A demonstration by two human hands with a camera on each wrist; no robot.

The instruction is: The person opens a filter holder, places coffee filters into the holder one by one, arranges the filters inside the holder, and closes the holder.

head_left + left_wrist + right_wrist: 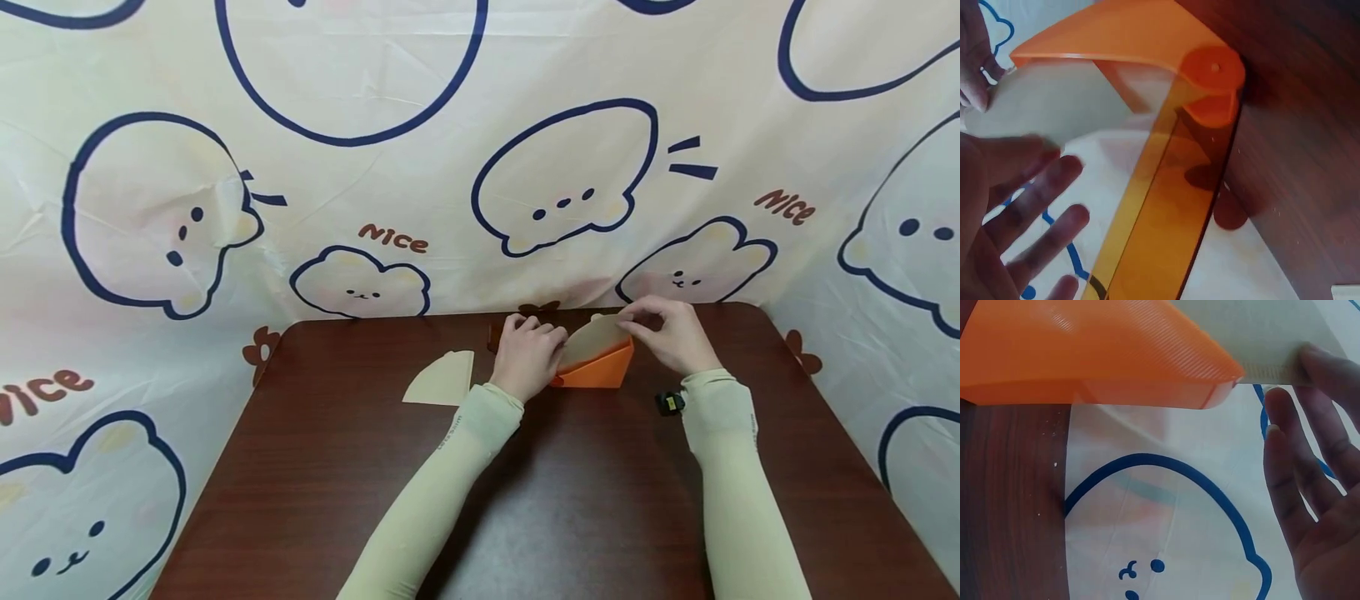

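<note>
An orange box [600, 367] with a hinged, see-through amber lid [1166, 219] stands near the table's far edge, its lid swung open to the left. Tan paper coffee filters [592, 343] stick up out of the box. My right hand [667, 333] pinches their upper right edge between thumb and fingers; the right wrist view shows the thumb on the paper [1272, 337]. At the opposite edge, my left hand [528, 354] holds the paper with thumb and index finger, its other fingers spread. The filters' lower part is hidden inside the box.
Another fan-shaped coffee filter [442, 382] lies flat on the dark wooden table [585, 500], left of the left hand. A printed cloth [450, 183] hangs behind the table and along its sides. A small black device [670, 404] shows by the right wrist.
</note>
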